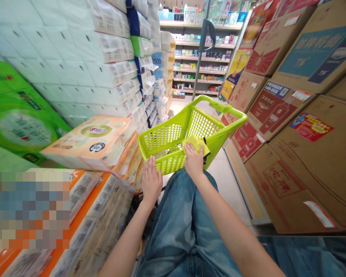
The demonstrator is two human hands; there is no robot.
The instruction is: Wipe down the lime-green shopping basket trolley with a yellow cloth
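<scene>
A lime-green plastic shopping basket (170,163) with perforated walls and a raised handle stands just beyond my knees. On its near right rim lies a yellow cloth (196,145) with a dark edge. My right hand (193,158) is pressed on the cloth, its fingers over it. My left hand (151,180) rests against the basket's near left edge, with its fingers stretched out and nothing held in them. The inside of the basket is partly hidden by its near wall.
Stacked tissue packs (103,69) rise on the left, with an orange pack (89,140) closer in. Cardboard cartons (288,181) line the right. Goods-filled shelves (202,57) stand behind a glass door with a dark handle (210,35). My jeans-covered legs (187,223) are below.
</scene>
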